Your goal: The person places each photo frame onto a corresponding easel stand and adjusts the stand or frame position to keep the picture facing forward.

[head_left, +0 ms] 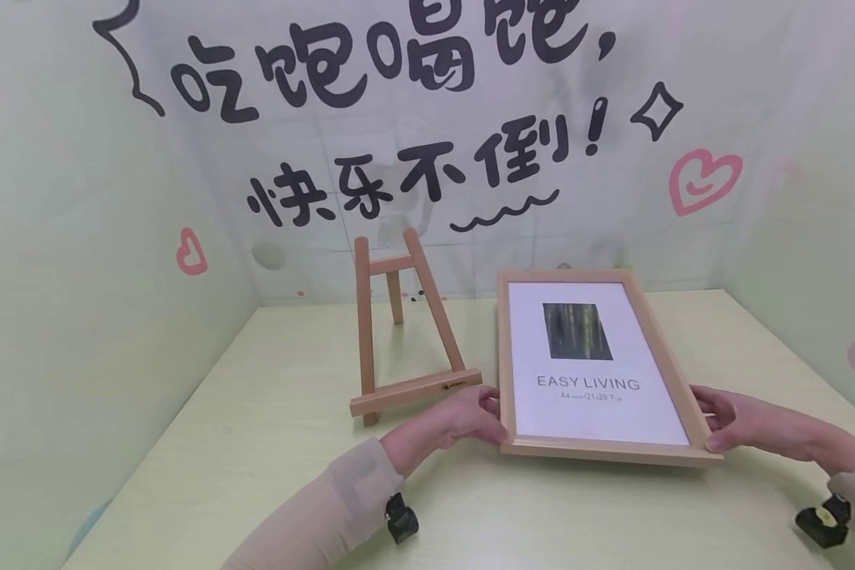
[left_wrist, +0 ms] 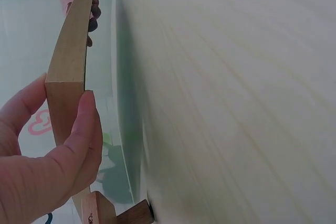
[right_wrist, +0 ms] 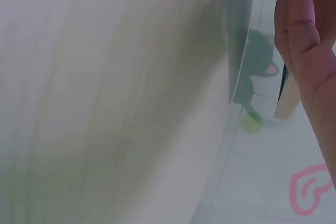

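Both hands hold a light wooden picture frame tilted back above the table. Its white insert reads "EASY LIVING" below a small dark forest picture. My left hand grips the lower left side; in the left wrist view, thumb and fingers pinch the frame's edge at a corner. On the lower right side, my right hand grips the frame. The right wrist view shows that hand mostly from its side, with part of the frame beyond it. A small wooden easel stands just left of the frame.
The pale wood-grain table runs under everything. Behind it hangs a white backdrop with black lettering and pink hearts, and similar sheets close in both sides. Black wrist mounts sit on both forearms.
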### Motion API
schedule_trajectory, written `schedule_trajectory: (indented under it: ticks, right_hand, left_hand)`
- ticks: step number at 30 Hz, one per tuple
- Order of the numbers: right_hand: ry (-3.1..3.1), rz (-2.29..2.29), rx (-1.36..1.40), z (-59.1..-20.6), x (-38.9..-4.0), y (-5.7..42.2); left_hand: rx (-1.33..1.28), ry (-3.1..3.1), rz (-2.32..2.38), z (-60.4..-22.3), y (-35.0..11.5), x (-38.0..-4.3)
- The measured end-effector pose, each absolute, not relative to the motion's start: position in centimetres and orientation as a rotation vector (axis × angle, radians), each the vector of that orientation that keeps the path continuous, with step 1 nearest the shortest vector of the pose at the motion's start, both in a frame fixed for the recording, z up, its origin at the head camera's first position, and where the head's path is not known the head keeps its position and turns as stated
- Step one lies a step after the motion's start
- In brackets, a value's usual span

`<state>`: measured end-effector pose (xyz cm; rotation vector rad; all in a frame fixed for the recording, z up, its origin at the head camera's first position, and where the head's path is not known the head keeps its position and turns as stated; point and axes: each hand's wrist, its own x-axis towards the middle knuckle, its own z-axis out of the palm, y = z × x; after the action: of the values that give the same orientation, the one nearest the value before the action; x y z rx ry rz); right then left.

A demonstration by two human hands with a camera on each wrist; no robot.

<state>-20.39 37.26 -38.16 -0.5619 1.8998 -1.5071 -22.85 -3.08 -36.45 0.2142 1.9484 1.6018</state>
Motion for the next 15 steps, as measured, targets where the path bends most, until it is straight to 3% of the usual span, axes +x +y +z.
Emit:
schedule_trajectory:
  ticks: [15]
  right_hand:
    - [2.071,-1.505,-0.525,-37.84,-19.95,36.93]
  left_hand:
    - [0.317,2.055,1.661,-36.46,-3.58,-23.48]
